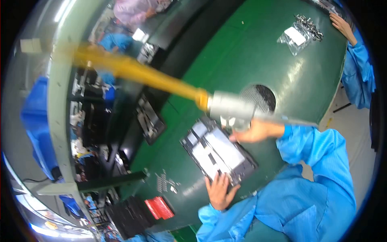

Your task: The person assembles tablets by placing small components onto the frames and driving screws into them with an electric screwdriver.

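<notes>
A tablet-like device [219, 151] lies opened on the green table, its pale flat panels, likely battery cells, showing inside a black frame. My left hand [219, 191] rests on the device's near edge with the fingers spread. Above the far right side of the device, my right hand [258, 131] is closed around a silver power screwdriver [231, 105], blurred by motion. A yellow hose [149, 76] runs from the screwdriver to the upper left. The screwdriver's tip and part of my right fingers cannot be made out.
Several small parts [163, 182] and a red packet [159, 207] lie left of my left hand. Beyond are a black tray-like part [149, 121], a round dark dish [259, 98] and a bag of metal pieces [296, 38]. Another person's hand [342, 27] touches the table's right edge.
</notes>
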### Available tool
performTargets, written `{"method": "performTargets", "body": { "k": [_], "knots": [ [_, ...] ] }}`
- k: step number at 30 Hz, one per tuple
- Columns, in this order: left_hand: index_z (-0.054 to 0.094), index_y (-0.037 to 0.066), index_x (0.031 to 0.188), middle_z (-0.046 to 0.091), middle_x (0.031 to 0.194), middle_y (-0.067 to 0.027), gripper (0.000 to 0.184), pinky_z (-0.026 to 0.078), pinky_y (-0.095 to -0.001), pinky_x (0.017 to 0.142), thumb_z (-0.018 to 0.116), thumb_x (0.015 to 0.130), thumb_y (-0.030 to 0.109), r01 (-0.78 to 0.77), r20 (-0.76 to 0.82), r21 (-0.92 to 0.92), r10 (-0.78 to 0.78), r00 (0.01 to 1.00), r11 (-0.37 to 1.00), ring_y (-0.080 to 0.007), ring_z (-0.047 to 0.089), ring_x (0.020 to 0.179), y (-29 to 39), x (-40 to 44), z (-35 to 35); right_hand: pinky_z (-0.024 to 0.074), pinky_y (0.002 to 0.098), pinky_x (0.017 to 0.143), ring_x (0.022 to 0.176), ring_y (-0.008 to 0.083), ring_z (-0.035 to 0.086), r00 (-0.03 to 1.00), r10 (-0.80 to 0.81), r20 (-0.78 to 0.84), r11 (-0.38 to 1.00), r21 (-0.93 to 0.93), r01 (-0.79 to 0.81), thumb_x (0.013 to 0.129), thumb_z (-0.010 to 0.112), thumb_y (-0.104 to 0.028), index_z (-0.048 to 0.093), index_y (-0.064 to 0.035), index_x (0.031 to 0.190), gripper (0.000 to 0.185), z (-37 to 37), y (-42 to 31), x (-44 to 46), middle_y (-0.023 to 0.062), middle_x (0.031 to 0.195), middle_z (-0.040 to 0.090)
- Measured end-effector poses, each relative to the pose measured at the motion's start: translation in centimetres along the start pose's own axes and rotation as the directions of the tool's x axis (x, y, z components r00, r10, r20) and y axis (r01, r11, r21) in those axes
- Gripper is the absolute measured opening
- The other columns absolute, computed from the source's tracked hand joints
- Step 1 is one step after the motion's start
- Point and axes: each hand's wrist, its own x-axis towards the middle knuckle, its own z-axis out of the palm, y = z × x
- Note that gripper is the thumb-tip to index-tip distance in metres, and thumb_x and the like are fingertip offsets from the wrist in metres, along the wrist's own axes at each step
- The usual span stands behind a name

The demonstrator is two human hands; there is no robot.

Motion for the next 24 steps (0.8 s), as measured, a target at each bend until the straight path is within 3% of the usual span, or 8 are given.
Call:
{"method": "performTargets", "body": {
  "k": [2, 4, 9, 10, 12, 14, 20, 24],
  "knots": [
    [0.057, -0.001, 0.112, 0.059, 0.117, -0.0167, 0.061, 0.023, -0.0599, 0.104, 0.083, 0.061, 0.02, 0.025, -0.093, -0.064, -0.031, 0.995, 0.998, -0.0381, 0.05, 0.117, -0.3, 0.3, 0.7, 0.0493, 0.0269, 0.059, 0.069, 0.0104, 0.059, 0.984, 0.175, 0.024, 0.959, 0.22, -0.176, 0.077, 0.074, -0.012, 0.054, -0.0053, 0.117, 0.046, 0.0, -0.8, 0.1, 0.0051, 0.087, 0.063],
    [0.057, -0.001, 0.113, 0.059, 0.119, -0.0169, 0.059, 0.022, -0.0601, 0.104, 0.082, 0.063, 0.018, 0.05, -0.138, -0.109, -0.065, 0.988, 0.993, -0.0384, 0.049, 0.119, -0.1, 1.2, 0.9, 0.0482, 0.024, 0.049, 0.059, 0.0084, 0.059, 0.967, -0.046, -0.252, 0.964, 0.244, 0.109, 0.075, 0.074, -0.006, 0.053, -0.0015, 0.115, 0.045, 0.8, -2.0, 1.3, 0.0026, 0.073, 0.061],
    [0.058, -0.004, 0.1, 0.06, 0.111, -0.0209, 0.04, 0.025, -0.0596, 0.103, 0.078, 0.066, 0.006, -0.127, -0.169, -0.311, 0.077, 0.983, 0.942, -0.0422, 0.051, 0.114, 1.2, 0.2, 0.7, 0.0436, 0.0224, 0.045, 0.049, 0.008, 0.053, 0.921, -0.112, -0.373, 0.993, -0.01, 0.116, 0.076, 0.073, -0.005, 0.056, 0.0027, 0.108, 0.037, -0.2, -2.1, 3.1, 0.0005, 0.061, 0.056],
    [0.058, -0.005, 0.097, 0.06, 0.109, -0.022, 0.036, 0.028, -0.0591, 0.101, 0.076, 0.067, 0.004, -0.232, -0.139, -0.429, 0.19, 0.972, 0.873, -0.0426, 0.052, 0.112, 1.8, -0.5, 0.7, 0.043, 0.0222, 0.045, 0.049, 0.008, 0.053, 0.92, -0.105, -0.377, 0.994, -0.029, 0.102, 0.076, 0.073, -0.005, 0.056, 0.0024, 0.108, 0.037, -0.3, -1.7, 3.3, 0.0006, 0.06, 0.056],
    [0.057, -0.004, 0.116, 0.055, 0.123, -0.0226, 0.043, 0.042, -0.0509, 0.094, 0.069, 0.076, 0.002, -0.182, -0.105, -0.894, 0.204, 0.973, 0.409, -0.039, 0.053, 0.114, 3.5, -1.3, 1.2, 0.0425, 0.022, 0.045, 0.05, 0.008, 0.053, 0.922, -0.102, -0.374, 0.994, -0.068, 0.083, 0.076, 0.072, -0.005, 0.055, 0.0033, 0.109, 0.038, -0.1, -0.9, 3.4, 0.0006, 0.06, 0.056],
    [0.05, 0.001, 0.128, 0.049, 0.132, -0.0179, 0.047, 0.035, -0.051, 0.101, 0.062, 0.083, 0.008, 0.342, 0.348, -0.935, 0.404, 0.846, 0.09, -0.0332, 0.046, 0.124, 3.4, -2.2, 1.2, 0.0424, 0.0217, 0.045, 0.05, 0.0079, 0.053, 0.92, -0.096, -0.379, 0.994, -0.087, 0.068, 0.076, 0.072, -0.004, 0.054, 0.0039, 0.11, 0.039, 0.2, -0.1, 3.3, 0.0005, 0.06, 0.056],
    [0.046, 0.003, 0.132, 0.043, 0.14, -0.012, 0.046, 0.016, -0.0517, 0.11, 0.052, 0.091, 0.023, 0.267, 0.383, -0.92, 0.52, 0.764, 0.285, -0.0283, 0.032, 0.134, 3.5, -2.6, 2.2, 0.0407, 0.023, 0.045, 0.05, 0.0079, 0.05, 0.936, -0.053, -0.349, 0.997, -0.069, 0.031, 0.075, 0.071, 0.0, 0.052, 0.0062, 0.111, 0.041, 2.7, -0.9, 1.1, 0.0007, 0.062, 0.054],
    [0.046, 0.001, 0.131, 0.042, 0.14, -0.0136, 0.046, 0.016, -0.0516, 0.11, 0.052, 0.092, 0.024, 0.311, 0.421, -0.906, 0.52, 0.743, 0.288, -0.0291, 0.032, 0.134, 3.7, -2.1, 2.8, 0.044, 0.0229, 0.052, 0.054, 0.0075, 0.051, 0.977, 0.001, -0.212, 0.995, -0.098, -0.022, 0.073, 0.072, 0.0, 0.052, 0.0067, 0.111, 0.043, 3.8, -1.7, -1.5, -0.0004, 0.064, 0.053]
  ]
}}
